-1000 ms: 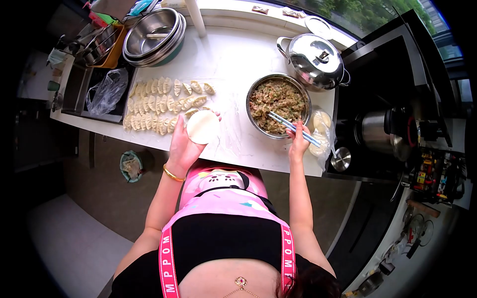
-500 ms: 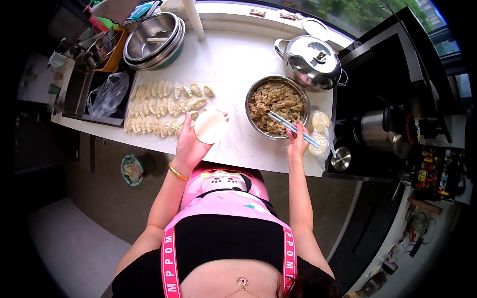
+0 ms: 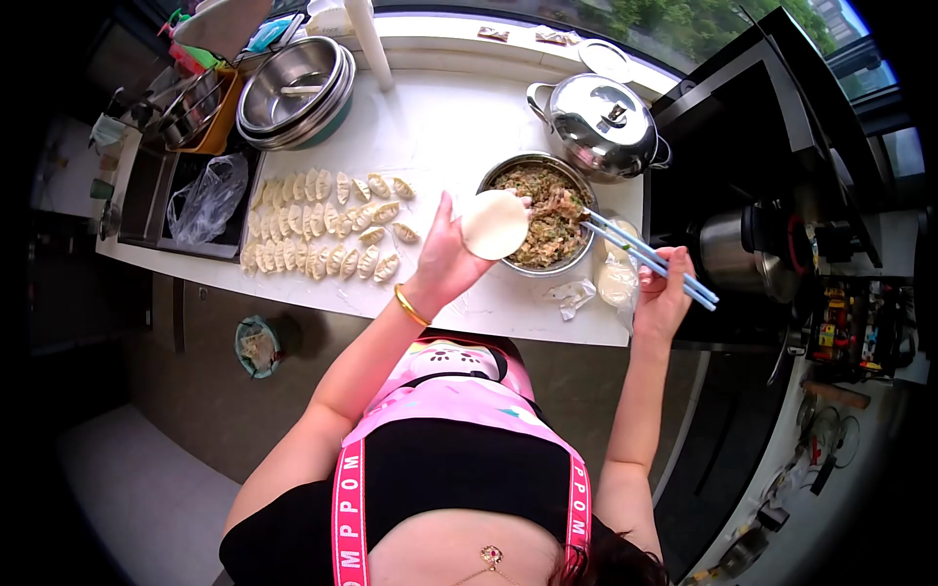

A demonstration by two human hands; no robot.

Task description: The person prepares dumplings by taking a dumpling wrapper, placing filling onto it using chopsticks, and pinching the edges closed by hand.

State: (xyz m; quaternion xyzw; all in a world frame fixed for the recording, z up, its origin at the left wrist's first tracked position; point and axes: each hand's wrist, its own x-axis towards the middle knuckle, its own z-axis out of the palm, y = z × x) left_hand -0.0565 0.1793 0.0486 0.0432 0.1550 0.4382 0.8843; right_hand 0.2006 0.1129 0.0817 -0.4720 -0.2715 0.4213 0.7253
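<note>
My left hand holds a round dumpling wrapper at the left rim of the steel bowl. The wrapper lies flat on the fingers and covers part of them. Minced filling heaps inside the bowl. In my right hand, to the right of the bowl, is a pair of light blue chopsticks. Their tips reach the filling's right side, and a clump seems to sit at them. Rows of folded dumplings lie on the counter to the left.
A lidded steel pot stands behind the bowl. Bagged dough rounds lie right of it, near the cooktop. Nested steel basins stand at the back left, beside a sink holding a plastic bag. A bin is on the floor.
My left hand has carried the wrapper rightward to the bowl. My right hand has moved right, swinging the chopsticks toward the bowl's right rim.
</note>
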